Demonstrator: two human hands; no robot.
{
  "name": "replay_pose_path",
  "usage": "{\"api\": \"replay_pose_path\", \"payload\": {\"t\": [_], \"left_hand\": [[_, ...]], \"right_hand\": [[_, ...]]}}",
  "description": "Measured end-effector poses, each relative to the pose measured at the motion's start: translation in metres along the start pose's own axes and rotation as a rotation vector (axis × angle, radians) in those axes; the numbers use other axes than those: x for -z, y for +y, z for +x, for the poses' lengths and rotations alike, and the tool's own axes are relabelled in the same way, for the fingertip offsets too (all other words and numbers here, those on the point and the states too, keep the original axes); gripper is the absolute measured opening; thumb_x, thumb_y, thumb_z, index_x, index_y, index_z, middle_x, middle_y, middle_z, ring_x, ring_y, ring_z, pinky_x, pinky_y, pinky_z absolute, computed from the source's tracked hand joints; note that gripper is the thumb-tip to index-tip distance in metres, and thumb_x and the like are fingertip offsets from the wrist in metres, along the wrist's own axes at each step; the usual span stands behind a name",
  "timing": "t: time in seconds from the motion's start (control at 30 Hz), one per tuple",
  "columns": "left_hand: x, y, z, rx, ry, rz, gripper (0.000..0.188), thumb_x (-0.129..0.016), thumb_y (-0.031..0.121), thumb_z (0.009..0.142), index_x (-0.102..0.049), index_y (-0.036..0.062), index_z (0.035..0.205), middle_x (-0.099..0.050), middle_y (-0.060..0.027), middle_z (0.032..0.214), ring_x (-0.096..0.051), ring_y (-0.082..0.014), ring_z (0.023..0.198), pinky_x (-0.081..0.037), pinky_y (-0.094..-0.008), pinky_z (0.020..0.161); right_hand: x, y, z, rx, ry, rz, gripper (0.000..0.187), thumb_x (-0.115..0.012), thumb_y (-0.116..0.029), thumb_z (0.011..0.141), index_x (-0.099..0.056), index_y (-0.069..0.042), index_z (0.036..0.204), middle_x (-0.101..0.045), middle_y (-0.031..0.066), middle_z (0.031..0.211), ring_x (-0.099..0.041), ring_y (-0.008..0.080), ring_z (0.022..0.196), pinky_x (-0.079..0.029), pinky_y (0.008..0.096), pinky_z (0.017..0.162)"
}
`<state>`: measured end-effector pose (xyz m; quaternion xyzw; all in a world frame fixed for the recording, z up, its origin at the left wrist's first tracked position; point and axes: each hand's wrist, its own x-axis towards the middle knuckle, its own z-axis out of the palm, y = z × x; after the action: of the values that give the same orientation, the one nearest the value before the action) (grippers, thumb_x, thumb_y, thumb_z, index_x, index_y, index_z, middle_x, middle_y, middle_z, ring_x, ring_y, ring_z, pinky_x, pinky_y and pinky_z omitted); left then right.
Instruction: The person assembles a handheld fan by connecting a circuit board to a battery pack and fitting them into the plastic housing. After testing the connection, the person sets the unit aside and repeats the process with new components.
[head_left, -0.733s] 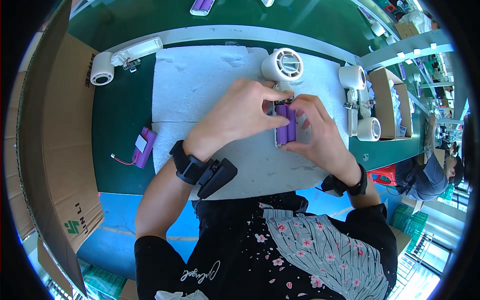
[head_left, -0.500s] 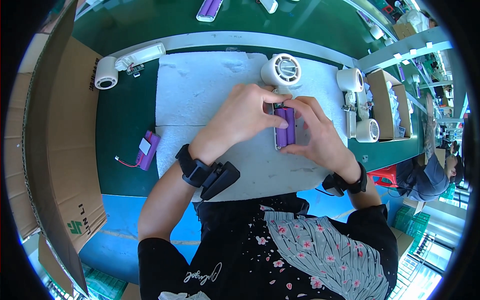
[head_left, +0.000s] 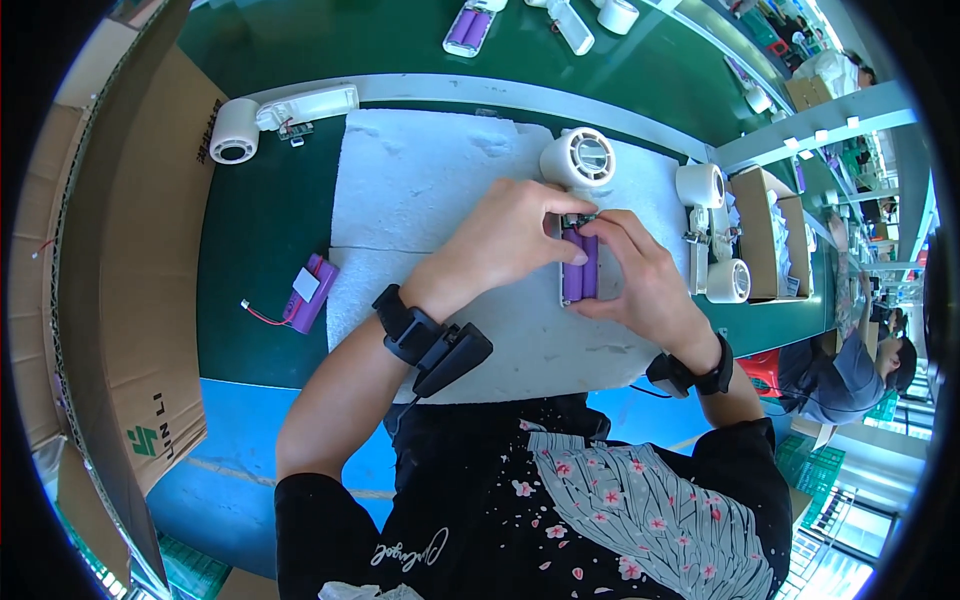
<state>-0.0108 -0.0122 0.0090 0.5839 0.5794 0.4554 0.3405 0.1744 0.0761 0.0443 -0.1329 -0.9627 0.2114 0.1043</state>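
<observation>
A white handheld fan lies on the foam sheet (head_left: 400,200), its round head (head_left: 578,158) pointing away from me and its handle uncovered. Two purple battery cells (head_left: 581,272) lie side by side in the handle. My left hand (head_left: 505,238) is closed on the upper handle, its thumb pressing the left cell and its fingertips at the small circuit board (head_left: 577,219). From the right, my right hand (head_left: 645,290) grips the handle, with the index finger near the board and the thumb by the lower end. The fingers partly hide the board and wires.
A spare purple battery pack (head_left: 312,292) with a red lead lies left of the foam. Opened fans (head_left: 236,130) stand at the far left, and more (head_left: 728,282) at right beside a carton (head_left: 780,235). A tall cardboard box (head_left: 150,270) walls off the left side. A co-worker (head_left: 850,375) sits at right.
The view has shifted slightly, so the bench things appear a little further right or lower. Both hands stay on the fan handle, the left thumb still on the battery cells.
</observation>
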Motion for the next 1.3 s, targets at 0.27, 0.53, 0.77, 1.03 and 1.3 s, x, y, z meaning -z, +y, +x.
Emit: {"api": "replay_pose_path", "payload": {"t": [0.27, 0.53, 0.77, 1.03, 1.3], "left_hand": [[-0.004, -0.008, 0.003, -0.060, 0.255, 0.037, 0.046, -0.073, 0.010, 0.077, -0.062, 0.0081, 0.121, -0.066, -0.0139, 0.107, -0.063, -0.0208, 0.071, -0.053, -0.0329, 0.068], [-0.006, -0.026, 0.013, -0.140, 0.299, 0.048, 0.030, -0.071, 0.011, 0.078, -0.065, 0.0041, 0.107, -0.066, -0.0155, 0.095, -0.064, -0.0236, 0.071, -0.053, -0.0339, 0.067], [0.004, -0.023, 0.009, -0.186, 0.382, 0.115, 0.025, -0.070, 0.009, 0.077, -0.067, 0.0033, 0.101, -0.064, -0.0178, 0.093, -0.065, -0.0298, 0.075, -0.053, -0.0371, 0.069], [0.070, 0.051, -0.094, 0.166, 0.822, 0.712, 0.041, -0.075, 0.029, 0.078, -0.066, 0.0089, 0.113, -0.062, -0.0132, 0.076, -0.056, -0.0228, 0.064, -0.046, -0.0334, 0.058], [0.078, 0.041, -0.194, 1.045, 0.830, 0.514, 0.035, -0.066, 0.031, 0.089, -0.067, -0.0002, 0.105, -0.058, -0.0098, 0.061, -0.060, -0.0155, 0.057, -0.043, -0.0321, 0.050]], "right_hand": [[0.013, 0.076, 0.070, -0.228, 0.393, -0.439, 0.058, -0.076, -0.011, 0.072, -0.052, -0.004, 0.124, -0.056, 0.0183, 0.116, -0.061, 0.0372, 0.096, -0.051, 0.0423, 0.079], [0.029, 0.156, 0.201, -0.112, 0.194, -0.485, 0.049, -0.063, -0.014, 0.081, -0.051, -0.011, 0.129, -0.060, 0.0240, 0.111, -0.060, 0.0396, 0.103, -0.049, 0.0464, 0.086], [0.010, 0.091, 0.158, -0.025, 0.161, -0.855, 0.019, -0.058, -0.002, 0.078, -0.062, -0.009, 0.095, -0.067, 0.0122, 0.076, -0.066, 0.0361, 0.073, -0.053, 0.0444, 0.067], [0.028, 0.012, 0.052, 0.089, 0.237, -0.142, 0.020, -0.076, -0.014, 0.072, -0.059, -0.005, 0.079, -0.061, 0.0104, 0.067, -0.061, 0.0275, 0.061, -0.046, 0.0358, 0.054], [0.013, 0.018, 0.017, 0.184, -0.146, 0.072, 0.017, -0.076, -0.011, 0.074, -0.062, -0.005, 0.082, -0.058, 0.0072, 0.065, -0.058, 0.0204, 0.057, -0.043, 0.0336, 0.051]]}}
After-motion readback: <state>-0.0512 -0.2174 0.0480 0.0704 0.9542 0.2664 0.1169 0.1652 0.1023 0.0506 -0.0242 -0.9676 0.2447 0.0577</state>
